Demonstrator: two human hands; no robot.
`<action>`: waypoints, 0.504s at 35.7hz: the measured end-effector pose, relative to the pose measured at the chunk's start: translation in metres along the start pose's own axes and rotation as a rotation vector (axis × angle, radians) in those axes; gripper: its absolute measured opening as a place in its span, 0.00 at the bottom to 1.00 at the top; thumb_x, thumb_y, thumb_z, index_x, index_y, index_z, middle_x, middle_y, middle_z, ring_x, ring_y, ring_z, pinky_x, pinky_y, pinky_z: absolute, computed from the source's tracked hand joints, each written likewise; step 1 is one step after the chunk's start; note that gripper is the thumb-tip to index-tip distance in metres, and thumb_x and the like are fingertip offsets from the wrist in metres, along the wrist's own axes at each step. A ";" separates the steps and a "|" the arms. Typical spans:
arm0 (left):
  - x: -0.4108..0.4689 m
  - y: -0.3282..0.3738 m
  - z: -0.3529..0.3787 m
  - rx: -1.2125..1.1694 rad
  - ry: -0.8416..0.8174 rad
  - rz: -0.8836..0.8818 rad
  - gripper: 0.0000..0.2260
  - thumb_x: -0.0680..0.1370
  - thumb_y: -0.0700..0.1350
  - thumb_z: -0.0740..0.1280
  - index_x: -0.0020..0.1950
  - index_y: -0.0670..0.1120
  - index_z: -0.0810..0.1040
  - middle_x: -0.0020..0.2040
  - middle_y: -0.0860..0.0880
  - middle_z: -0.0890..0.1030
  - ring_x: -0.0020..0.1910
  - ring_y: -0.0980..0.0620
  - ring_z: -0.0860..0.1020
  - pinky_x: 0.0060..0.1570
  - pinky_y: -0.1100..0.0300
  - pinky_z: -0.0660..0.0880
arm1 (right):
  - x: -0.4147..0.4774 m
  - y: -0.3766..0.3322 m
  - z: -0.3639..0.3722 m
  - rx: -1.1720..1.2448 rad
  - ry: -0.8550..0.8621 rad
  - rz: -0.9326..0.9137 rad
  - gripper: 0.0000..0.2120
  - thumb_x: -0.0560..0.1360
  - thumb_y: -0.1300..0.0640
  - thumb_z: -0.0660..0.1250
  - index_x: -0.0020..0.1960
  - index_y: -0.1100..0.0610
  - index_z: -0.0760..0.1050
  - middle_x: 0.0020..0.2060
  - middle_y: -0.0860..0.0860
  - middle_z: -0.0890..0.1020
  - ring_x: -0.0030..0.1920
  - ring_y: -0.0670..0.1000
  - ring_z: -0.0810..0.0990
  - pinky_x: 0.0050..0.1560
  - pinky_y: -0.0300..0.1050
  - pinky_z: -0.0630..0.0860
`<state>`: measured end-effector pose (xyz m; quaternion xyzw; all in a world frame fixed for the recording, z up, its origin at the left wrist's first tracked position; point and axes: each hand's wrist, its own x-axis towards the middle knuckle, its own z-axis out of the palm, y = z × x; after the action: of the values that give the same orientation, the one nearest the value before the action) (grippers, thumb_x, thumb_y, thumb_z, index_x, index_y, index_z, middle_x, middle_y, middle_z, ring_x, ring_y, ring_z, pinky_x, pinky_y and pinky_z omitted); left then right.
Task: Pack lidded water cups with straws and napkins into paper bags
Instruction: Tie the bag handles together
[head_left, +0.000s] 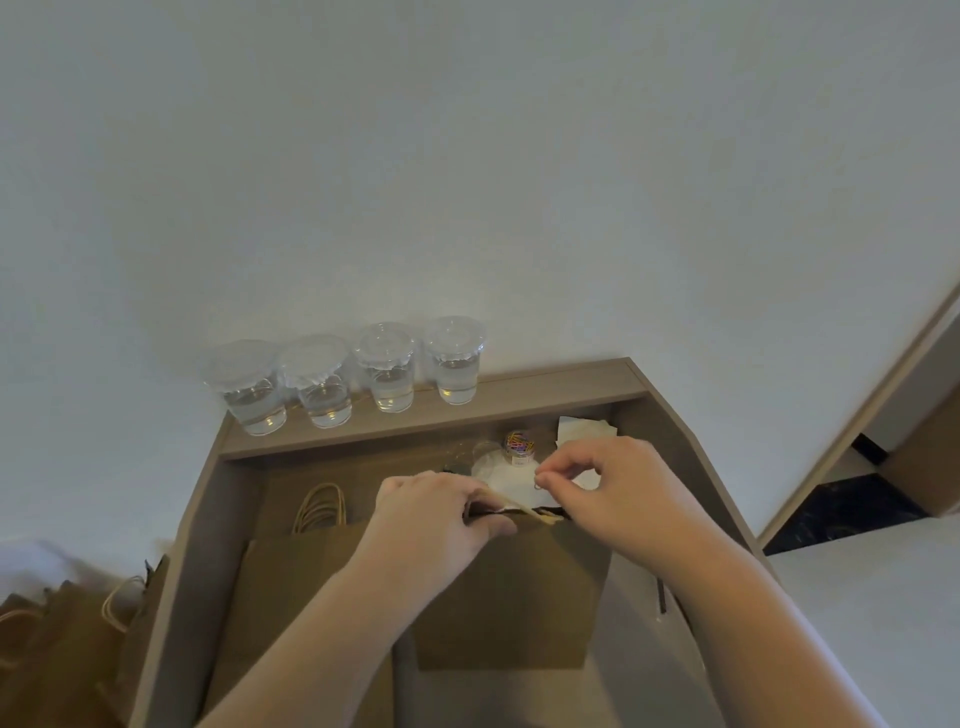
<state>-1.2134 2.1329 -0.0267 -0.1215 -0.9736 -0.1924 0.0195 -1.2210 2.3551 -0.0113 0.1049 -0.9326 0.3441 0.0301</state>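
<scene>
Paper bag (509, 597) stands mid-worktop (634, 691), its broad face toward the camera. Left hand (441, 519) has its fingers curled over the bag's top edge, squeezing it closed. I think the handles are tucked in there too, but that bit is mushy. Right hand (608, 488) pinches a small paper clip (539, 483) between thumb and forefinger, just above that same edge.

Four lidded water cups (387, 374) line up on the back ledge (519, 395), well apart from the hands. Behind the bag there's a little jar of coloured clips (519, 447) and some white napkins (582, 431). A black straw (661, 595) lies near the right wall. Flat bags (291, 582) fill the left side, so the free room is the strip to the right of the bag.
</scene>
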 end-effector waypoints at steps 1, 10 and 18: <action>0.004 0.002 -0.002 0.017 -0.027 -0.010 0.12 0.77 0.70 0.66 0.56 0.70 0.84 0.49 0.67 0.84 0.54 0.62 0.79 0.62 0.54 0.71 | 0.003 -0.001 0.000 0.000 -0.021 -0.002 0.06 0.81 0.46 0.72 0.46 0.35 0.84 0.42 0.31 0.84 0.53 0.28 0.77 0.43 0.22 0.70; 0.014 0.006 -0.004 0.054 -0.062 -0.039 0.13 0.77 0.67 0.68 0.54 0.62 0.86 0.50 0.58 0.86 0.55 0.54 0.82 0.61 0.49 0.77 | 0.016 -0.003 0.010 0.004 -0.171 0.012 0.05 0.79 0.46 0.73 0.47 0.41 0.88 0.42 0.38 0.86 0.47 0.36 0.82 0.48 0.33 0.76; 0.005 0.002 -0.003 0.079 -0.041 0.028 0.15 0.80 0.68 0.63 0.58 0.64 0.86 0.48 0.58 0.85 0.51 0.56 0.82 0.58 0.51 0.77 | 0.012 -0.007 0.029 -0.097 -0.155 -0.019 0.07 0.79 0.41 0.70 0.42 0.35 0.84 0.41 0.36 0.85 0.44 0.37 0.81 0.40 0.32 0.72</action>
<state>-1.2177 2.1352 -0.0229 -0.1382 -0.9788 -0.1510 0.0071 -1.2302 2.3291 -0.0269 0.1385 -0.9467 0.2890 -0.0337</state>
